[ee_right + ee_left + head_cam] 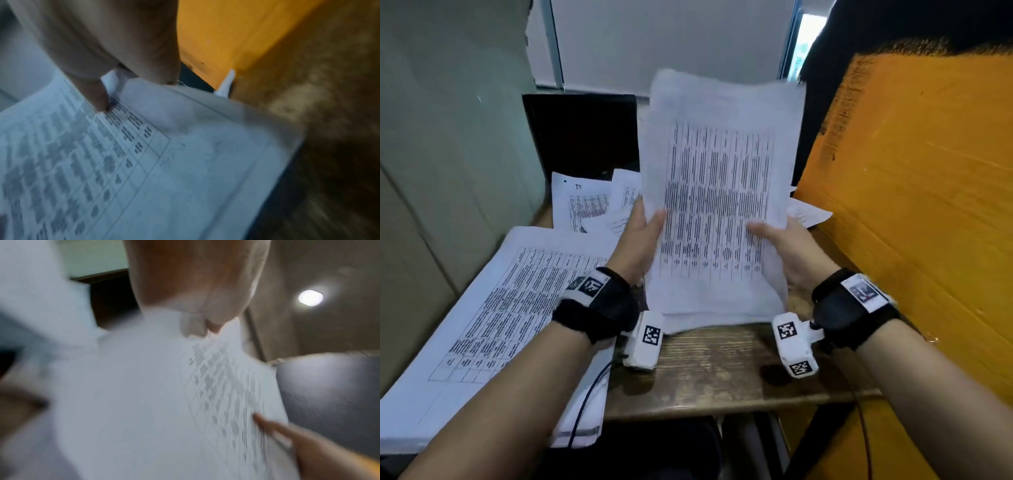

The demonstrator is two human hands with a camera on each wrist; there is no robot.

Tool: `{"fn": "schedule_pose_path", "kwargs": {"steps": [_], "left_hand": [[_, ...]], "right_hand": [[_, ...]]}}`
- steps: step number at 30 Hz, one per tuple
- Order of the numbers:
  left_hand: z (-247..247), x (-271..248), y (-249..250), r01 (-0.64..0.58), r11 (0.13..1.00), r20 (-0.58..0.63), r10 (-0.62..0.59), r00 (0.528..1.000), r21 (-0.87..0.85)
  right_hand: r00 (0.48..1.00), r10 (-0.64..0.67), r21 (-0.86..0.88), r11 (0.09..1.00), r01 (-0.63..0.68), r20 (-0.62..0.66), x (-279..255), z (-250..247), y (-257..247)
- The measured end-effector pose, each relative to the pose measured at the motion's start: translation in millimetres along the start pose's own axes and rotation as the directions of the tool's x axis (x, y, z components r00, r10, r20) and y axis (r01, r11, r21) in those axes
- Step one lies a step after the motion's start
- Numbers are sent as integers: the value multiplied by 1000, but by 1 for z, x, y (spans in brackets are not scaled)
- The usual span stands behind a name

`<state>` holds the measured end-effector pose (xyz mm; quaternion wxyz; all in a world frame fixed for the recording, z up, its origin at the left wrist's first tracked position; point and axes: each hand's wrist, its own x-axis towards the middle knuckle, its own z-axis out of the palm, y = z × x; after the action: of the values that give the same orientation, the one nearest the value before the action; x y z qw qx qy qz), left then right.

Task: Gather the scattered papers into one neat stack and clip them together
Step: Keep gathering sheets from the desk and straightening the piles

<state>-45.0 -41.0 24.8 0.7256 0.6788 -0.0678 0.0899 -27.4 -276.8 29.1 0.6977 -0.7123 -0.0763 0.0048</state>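
Note:
A sheaf of printed papers (717, 205) with a dense table stands tilted up above the small wooden table (709, 370), its lower edge near the tabletop. My left hand (642, 236) grips its left edge, thumb on the front. My right hand (784, 246) grips its right edge the same way. The wrist views show the papers (164, 402) (144, 162) close up and blurred, each with a thumb (98, 97) lying on the print. More loose sheets (592, 202) lie scattered behind, and one sheet (808, 212) pokes out at the right. No clip is visible.
A thick pile of printed sheets (493, 308) lies at the left, overhanging the table. An orange cardboard box (914, 192) stands close on the right, a grey wall on the left, and a black box (582, 137) at the back. A black cable (585, 404) hangs off the front edge.

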Motion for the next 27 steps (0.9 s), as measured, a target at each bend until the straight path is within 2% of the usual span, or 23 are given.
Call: {"fn": "schedule_pose_path", "kwargs": {"steps": [1, 3, 4, 6, 8, 10, 15, 17, 18, 21, 23, 24, 25, 27], "left_hand": [[4, 2, 12, -109, 993, -56, 112, 992, 43], [11, 3, 40, -342, 924, -119, 364, 924, 171], [12, 4, 53, -432, 874, -123, 465, 877, 223], [15, 8, 75, -534, 798, -124, 581, 804, 280], [15, 9, 88, -553, 779, -152, 610, 778, 295], [12, 11, 88, -524, 799, -198, 588, 785, 294], [10, 13, 74, -410, 888, -310, 458, 833, 211], [20, 14, 75, -406, 886, -324, 461, 826, 226], [26, 15, 79, -431, 871, -336, 490, 805, 237], [35, 18, 97, -539, 810, -408, 584, 702, 232], [30, 21, 102, -558, 790, -417, 609, 674, 253], [24, 23, 100, -534, 800, -407, 599, 689, 274], [17, 22, 95, -478, 832, -390, 555, 735, 283], [3, 22, 76, -308, 912, -318, 387, 865, 271]], "right_hand": [[991, -122, -51, 992, 119, -48, -4, 6, -17], [932, -352, -173, 927, 333, -90, -11, 15, -47], [898, -428, -232, 888, 397, -104, -14, 18, -60], [853, -510, -305, 834, 460, -109, -18, 23, -78], [858, -511, -304, 827, 473, -55, -22, 25, -87], [882, -471, -247, 854, 458, 6, -26, 23, -87], [913, -408, -20, 913, 408, -15, -28, 23, -82], [936, -350, 34, 936, 351, -38, -26, 31, -82], [935, -347, 38, 936, 350, -72, -25, 37, -85], [895, -408, 47, 905, 422, -180, -20, 50, -104], [893, -404, 72, 903, 424, -198, -18, 49, -112], [903, -391, 78, 909, 409, -179, -17, 46, -108], [921, -362, 70, 925, 374, -142, -17, 41, -100], [974, -225, 2, 974, 225, -11, -18, 32, -71]]}}
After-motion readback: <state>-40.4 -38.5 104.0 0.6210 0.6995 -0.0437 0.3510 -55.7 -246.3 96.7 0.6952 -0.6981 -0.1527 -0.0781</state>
